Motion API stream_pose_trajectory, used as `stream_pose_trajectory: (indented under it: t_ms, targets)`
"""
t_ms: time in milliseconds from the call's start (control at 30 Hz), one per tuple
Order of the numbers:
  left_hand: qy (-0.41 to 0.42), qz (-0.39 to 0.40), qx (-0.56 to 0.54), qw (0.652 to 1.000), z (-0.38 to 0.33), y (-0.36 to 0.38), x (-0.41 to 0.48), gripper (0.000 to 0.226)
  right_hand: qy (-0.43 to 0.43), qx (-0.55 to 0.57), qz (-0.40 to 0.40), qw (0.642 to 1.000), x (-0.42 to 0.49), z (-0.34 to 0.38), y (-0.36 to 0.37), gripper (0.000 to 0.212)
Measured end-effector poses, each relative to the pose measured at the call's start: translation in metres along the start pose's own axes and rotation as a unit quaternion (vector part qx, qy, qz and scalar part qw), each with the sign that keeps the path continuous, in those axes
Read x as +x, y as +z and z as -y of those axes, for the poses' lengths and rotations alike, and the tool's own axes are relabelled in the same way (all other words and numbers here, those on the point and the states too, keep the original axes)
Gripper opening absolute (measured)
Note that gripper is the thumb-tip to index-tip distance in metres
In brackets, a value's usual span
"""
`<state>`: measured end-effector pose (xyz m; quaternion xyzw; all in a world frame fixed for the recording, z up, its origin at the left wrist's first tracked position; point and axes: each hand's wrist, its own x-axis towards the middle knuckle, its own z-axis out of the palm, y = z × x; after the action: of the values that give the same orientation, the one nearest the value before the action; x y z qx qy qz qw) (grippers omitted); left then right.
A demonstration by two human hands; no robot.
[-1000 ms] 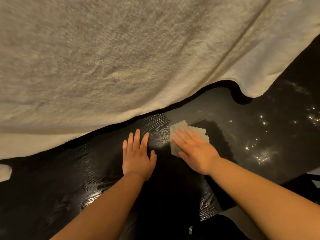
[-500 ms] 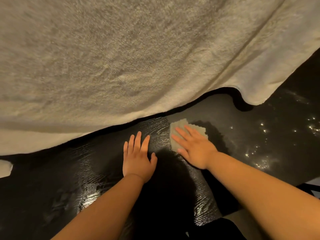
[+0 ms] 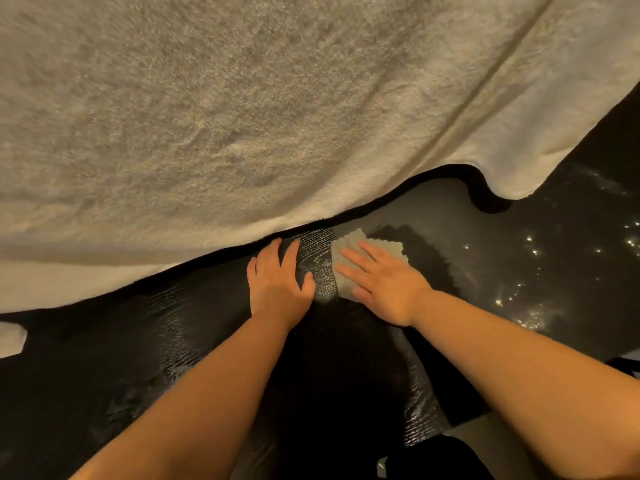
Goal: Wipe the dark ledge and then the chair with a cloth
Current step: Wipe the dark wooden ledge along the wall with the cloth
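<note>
A dark, glossy wood-grain ledge (image 3: 173,341) runs across the lower half of the view. A small pale green cloth (image 3: 346,245) with a zigzag edge lies flat on it, just below the blanket's hem. My right hand (image 3: 384,284) presses flat on the cloth with fingers spread, covering most of it. My left hand (image 3: 278,282) rests palm down on the bare ledge right beside the cloth, fingers apart and holding nothing. No chair can be made out.
A thick cream fleece blanket (image 3: 242,116) fills the upper half and overhangs the ledge's far side. Dark glittering floor (image 3: 554,265) lies to the right. A white corner (image 3: 10,337) shows at the left edge.
Both hands and the cloth have slid slightly farther along the ledge toward the blanket's edge; the right hand stays pressed on the cloth throughout.
</note>
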<state>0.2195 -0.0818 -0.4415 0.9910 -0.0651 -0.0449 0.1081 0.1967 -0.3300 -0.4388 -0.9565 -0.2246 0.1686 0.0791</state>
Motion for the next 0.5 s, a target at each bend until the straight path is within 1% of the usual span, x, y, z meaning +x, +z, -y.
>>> stream_pose_trajectory:
  t_ms: [67, 133, 200, 233, 267, 300, 367, 400, 433, 467, 500]
  targets:
    - [0.002, 0.018, 0.013, 1.0, -0.003, 0.002, 0.017, 0.072, 0.083, -0.004, -0.028, 0.996, 0.009, -0.023, -0.009, 0.069]
    - [0.0, 0.034, 0.035, 0.999, -0.004, 0.007, 0.022, 0.071, 0.179, -0.001, -0.068, 0.981, 0.02, -0.034, -0.012, 0.071]
    - [0.005, 0.033, 0.047, 0.998, -0.002, 0.01, 0.021, 0.072, 0.228, -0.009, -0.087, 0.97, 0.029, -0.024, -0.008, 0.071]
    - [0.009, 0.031, 0.05, 0.998, -0.002, 0.01, 0.019, 0.072, 0.232, -0.005, -0.081, 0.969, 0.032, -0.011, -0.005, 0.071]
    - [0.01, 0.027, 0.054, 0.998, -0.001, 0.01, 0.018, 0.074, 0.214, 0.004, -0.073, 0.974, 0.033, 0.004, 0.0, 0.07]
    - [0.01, 0.024, 0.058, 0.998, -0.002, 0.009, 0.018, 0.075, 0.174, -0.005, -0.064, 0.983, 0.032, 0.018, 0.006, 0.069]
    - [0.009, 0.024, 0.06, 0.998, -0.004, 0.007, 0.02, 0.076, 0.066, -0.042, -0.036, 0.996, 0.024, 0.03, 0.012, 0.066]
    - [0.009, 0.026, 0.059, 0.998, -0.004, 0.006, 0.021, 0.076, 0.029, -0.031, -0.025, 0.999, 0.021, 0.024, 0.005, 0.064]
    - [0.008, 0.028, 0.058, 0.998, -0.004, 0.006, 0.022, 0.075, 0.013, -0.013, -0.03, 0.999, 0.021, 0.012, -0.002, 0.061]
    - [0.008, 0.031, 0.056, 0.998, -0.003, 0.007, 0.022, 0.075, 0.016, -0.008, -0.055, 0.998, 0.022, -0.001, -0.007, 0.06]
    - [0.009, 0.032, 0.055, 0.998, -0.003, 0.007, 0.023, 0.075, 0.041, -0.022, -0.085, 0.995, 0.026, -0.017, -0.008, 0.06]
